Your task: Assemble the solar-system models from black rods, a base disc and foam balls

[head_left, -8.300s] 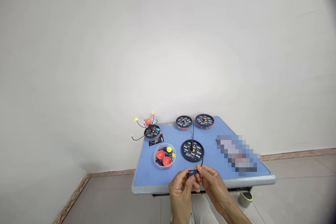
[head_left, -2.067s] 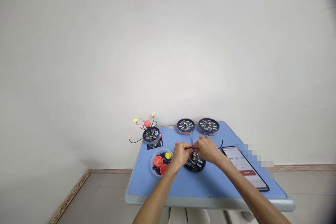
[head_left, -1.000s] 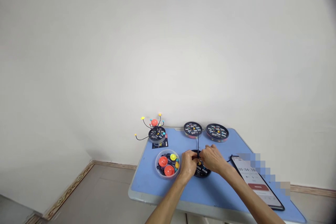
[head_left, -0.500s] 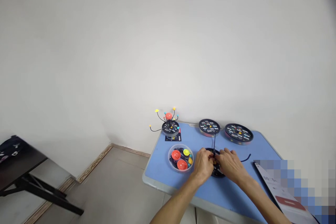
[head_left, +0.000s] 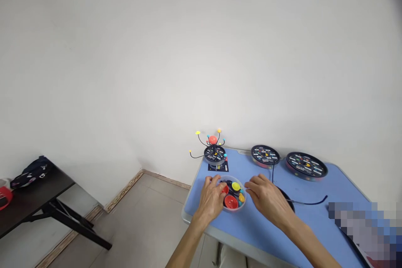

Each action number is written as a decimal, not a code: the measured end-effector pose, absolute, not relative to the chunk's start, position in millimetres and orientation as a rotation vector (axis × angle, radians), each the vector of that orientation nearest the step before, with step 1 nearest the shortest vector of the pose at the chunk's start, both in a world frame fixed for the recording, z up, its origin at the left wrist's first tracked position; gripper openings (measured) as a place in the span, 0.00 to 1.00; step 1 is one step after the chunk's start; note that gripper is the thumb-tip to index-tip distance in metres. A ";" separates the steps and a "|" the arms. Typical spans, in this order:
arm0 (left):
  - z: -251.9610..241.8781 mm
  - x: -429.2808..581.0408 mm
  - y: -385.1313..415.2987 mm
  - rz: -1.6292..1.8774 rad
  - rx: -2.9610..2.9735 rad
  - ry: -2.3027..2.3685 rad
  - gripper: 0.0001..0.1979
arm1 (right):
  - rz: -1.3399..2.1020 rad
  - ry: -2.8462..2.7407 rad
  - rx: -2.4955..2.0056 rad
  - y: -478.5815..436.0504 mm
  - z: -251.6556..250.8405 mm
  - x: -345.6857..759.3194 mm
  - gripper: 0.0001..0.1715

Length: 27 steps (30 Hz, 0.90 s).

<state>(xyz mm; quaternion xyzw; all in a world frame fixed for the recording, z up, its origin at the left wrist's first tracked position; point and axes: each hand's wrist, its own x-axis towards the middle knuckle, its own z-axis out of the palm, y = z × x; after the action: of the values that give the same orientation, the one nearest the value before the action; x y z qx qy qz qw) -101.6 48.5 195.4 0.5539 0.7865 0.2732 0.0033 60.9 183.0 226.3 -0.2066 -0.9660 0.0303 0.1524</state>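
Observation:
My left hand (head_left: 212, 198) reaches over the left rim of a clear round tub (head_left: 228, 211), fingers apart and close to a red half-ball. In the tub lie another red half-ball (head_left: 231, 202), a yellow disc-like piece (head_left: 235, 186), an orange ball (head_left: 241, 197), small blue balls and black parts. At the tub's right rim is my right hand (head_left: 266, 197), its fingers bent and slightly apart, with nothing visible in them. Behind my right wrist, partly hidden, sits a black round base (head_left: 287, 199) with one black rod (head_left: 310, 203) to the right and another upright.
A built solar system model (head_left: 214, 153) stands on a dark card (head_left: 223, 166) at the back left of the blue table (head_left: 254, 222). Two printed round bases (head_left: 265, 155) (head_left: 307, 165) stand along the wall. A pixelated device lies at right. Further left, a dark table (head_left: 47, 188) holds a bag.
Both hands have left the black base and moved left to the clear tub. The view has turned left, so the things on the table appear further right.

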 end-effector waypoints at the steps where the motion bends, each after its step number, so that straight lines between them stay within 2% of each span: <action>1: 194.4 -105.2 47.8 0.766 1.788 2.470 0.18 | 0.070 -2.806 -0.588 181.6 227.2 48.6 0.18; 6: 188.2 -113.2 48.6 0.603 1.862 2.486 0.09 | -0.001 -2.930 -0.569 185.0 221.2 2.7 0.17; 15: 191.9 -119.6 47.3 0.639 1.754 2.487 0.13 | -0.106 -3.136 -0.510 182.4 222.3 -13.1 0.17; 24: 188.2 -124.6 45.1 0.717 1.661 2.485 0.14 | -0.053 -3.173 -0.536 191.3 222.9 -16.6 0.18; 27: 188.9 -125.5 44.3 0.740 1.644 2.469 0.13 | -0.026 -3.191 -0.512 187.9 221.6 -19.1 0.14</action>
<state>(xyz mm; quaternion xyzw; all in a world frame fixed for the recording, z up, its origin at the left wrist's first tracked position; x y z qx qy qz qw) -125.5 44.3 188.9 0.5374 0.8069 0.2418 0.0420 -19.1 187.9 221.6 -0.1583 -0.9863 -0.0080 -0.0451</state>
